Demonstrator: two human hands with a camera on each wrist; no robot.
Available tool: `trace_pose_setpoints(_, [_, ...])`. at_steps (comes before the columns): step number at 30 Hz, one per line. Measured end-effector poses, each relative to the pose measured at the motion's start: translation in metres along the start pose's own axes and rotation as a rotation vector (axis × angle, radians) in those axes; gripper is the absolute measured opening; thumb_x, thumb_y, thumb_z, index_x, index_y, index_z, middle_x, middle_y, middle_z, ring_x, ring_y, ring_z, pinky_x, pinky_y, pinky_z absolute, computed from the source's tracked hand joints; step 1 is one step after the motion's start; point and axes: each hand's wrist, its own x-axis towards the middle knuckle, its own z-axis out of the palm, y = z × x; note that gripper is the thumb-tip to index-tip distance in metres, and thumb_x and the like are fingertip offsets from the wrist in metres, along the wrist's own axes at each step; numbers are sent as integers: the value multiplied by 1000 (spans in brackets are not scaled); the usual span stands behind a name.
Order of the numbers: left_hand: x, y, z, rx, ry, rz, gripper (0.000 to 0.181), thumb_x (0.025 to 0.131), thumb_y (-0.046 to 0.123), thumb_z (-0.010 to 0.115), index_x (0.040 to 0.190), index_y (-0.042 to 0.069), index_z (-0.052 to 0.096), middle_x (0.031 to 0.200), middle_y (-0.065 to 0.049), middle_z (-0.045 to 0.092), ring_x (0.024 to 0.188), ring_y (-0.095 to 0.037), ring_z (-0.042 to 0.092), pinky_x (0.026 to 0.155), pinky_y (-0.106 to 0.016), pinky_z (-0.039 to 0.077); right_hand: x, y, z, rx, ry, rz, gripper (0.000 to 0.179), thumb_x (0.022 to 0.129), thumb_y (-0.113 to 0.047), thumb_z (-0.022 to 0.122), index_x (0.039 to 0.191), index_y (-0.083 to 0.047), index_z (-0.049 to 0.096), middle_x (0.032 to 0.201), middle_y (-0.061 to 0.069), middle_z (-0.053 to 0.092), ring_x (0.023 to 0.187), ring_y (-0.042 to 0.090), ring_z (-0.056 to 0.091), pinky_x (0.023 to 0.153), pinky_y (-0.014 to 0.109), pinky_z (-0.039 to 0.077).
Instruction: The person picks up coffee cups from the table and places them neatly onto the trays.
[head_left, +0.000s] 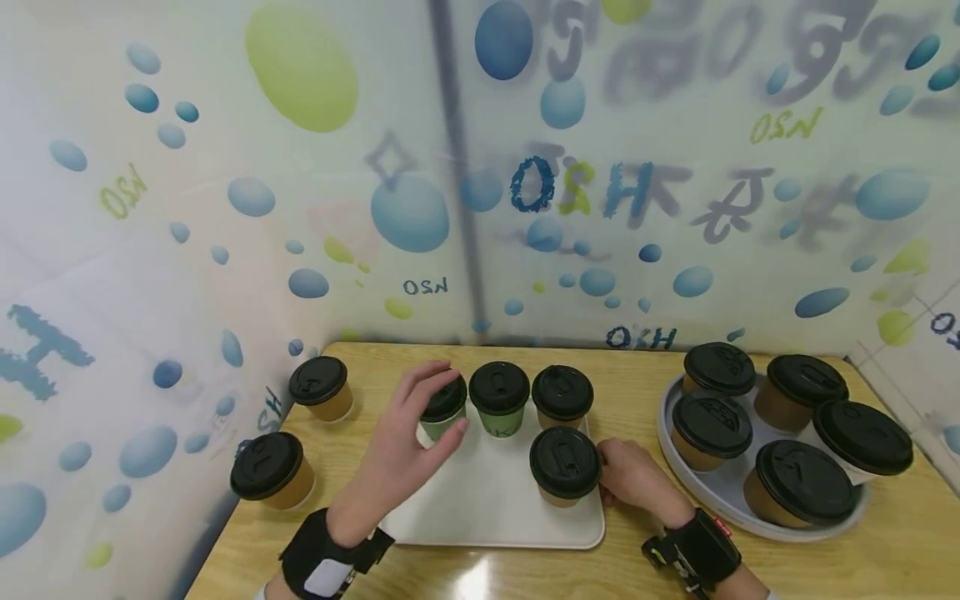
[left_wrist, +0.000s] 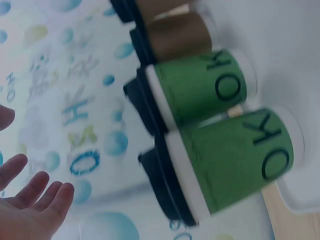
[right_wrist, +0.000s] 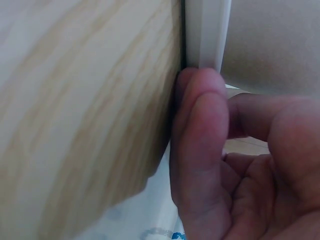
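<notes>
Now green cup, black lid, "OK" print, under left hand.

Round grey tray to my right holds five lidded brown cups; two brown cups sit far left.

A: Where does the head view sit?
B: Above the near table edge, looking down and forward at the white tray.
A: And the wrists?
B: Both very close; the left shares the green cups, the right only the tray's edge.

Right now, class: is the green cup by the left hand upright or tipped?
Upright: the green cup stands on the tray, lid up, beside the left hand.
</notes>
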Motion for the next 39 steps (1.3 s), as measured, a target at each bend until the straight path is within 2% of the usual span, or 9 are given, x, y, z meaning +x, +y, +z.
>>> trace_pose_setpoints(3, [0,-9,-15,5,76,-4,55,86,3,78,138,0,59,143,-17,54,130,-34,54,108,-23,40,0,0,1,6,-3,8,25,96,-2,61,73,-10,60,54,0,58,49,15,58,50,27,43])
trace_pose_setpoints(7, [-4,-21,-33,85,148,-19,57,83,0,79,136,-2,61,140,-18,57,124,-36,57,105,-19,40,0,0,1,10,-2,11,25,96,0,61,73,-9,60,55,1,58,49,15,58,50,27,43])
trace_pose_setpoints(17, [-39,-41,-76,280,243,-200,59,84,-3,80,139,1,60,141,-19,56,128,-38,53,105,-8,28,0,-2,1,-7,8,-2,25,95,0,61,72,-10,60,53,0,58,48,15,57,50,27,43])
trace_pose_setpoints(25, [-66,-55,-97,324,332,-326,55,84,-3,78,137,-1,62,139,-22,57,127,-43,53,101,-8,29,0,0,2,-3,12,2,25,95,-1,63,72,-11,61,54,0,58,48,15,58,50,27,43])
trace_pose_setpoints(26, [-69,-56,-99,332,340,-357,54,85,-2,78,136,-1,62,139,-21,56,127,-43,52,102,-11,30,0,0,2,-1,12,5,25,95,-1,63,72,-10,61,54,0,58,48,15,58,50,27,43])
trace_pose_setpoints(29, [-77,-59,-103,358,360,-429,53,84,2,79,134,-4,62,139,-23,55,128,-46,50,110,-35,39,0,-1,2,3,13,9,25,95,-1,63,72,-10,61,54,0,58,48,15,58,50,27,43])
trace_pose_setpoints(32, [-85,-61,-106,398,346,-517,56,85,8,82,135,-5,60,139,-25,52,130,-48,46,107,-63,36,-1,-1,3,4,15,12,26,94,0,62,71,-10,60,53,0,58,48,15,58,50,27,43])
trace_pose_setpoints(33, [-88,-61,-107,410,340,-539,57,85,9,82,135,-6,60,139,-27,51,130,-50,45,105,-68,34,-1,-1,3,3,16,11,26,94,0,62,71,-10,60,53,0,58,48,15,57,50,27,43])
trace_pose_setpoints(39, [-106,-71,-106,491,277,-682,66,82,20,85,136,-7,58,139,-31,46,126,-56,41,104,-67,29,-1,-1,3,-4,23,3,26,95,0,61,70,-10,60,52,0,57,47,15,57,50,27,42])
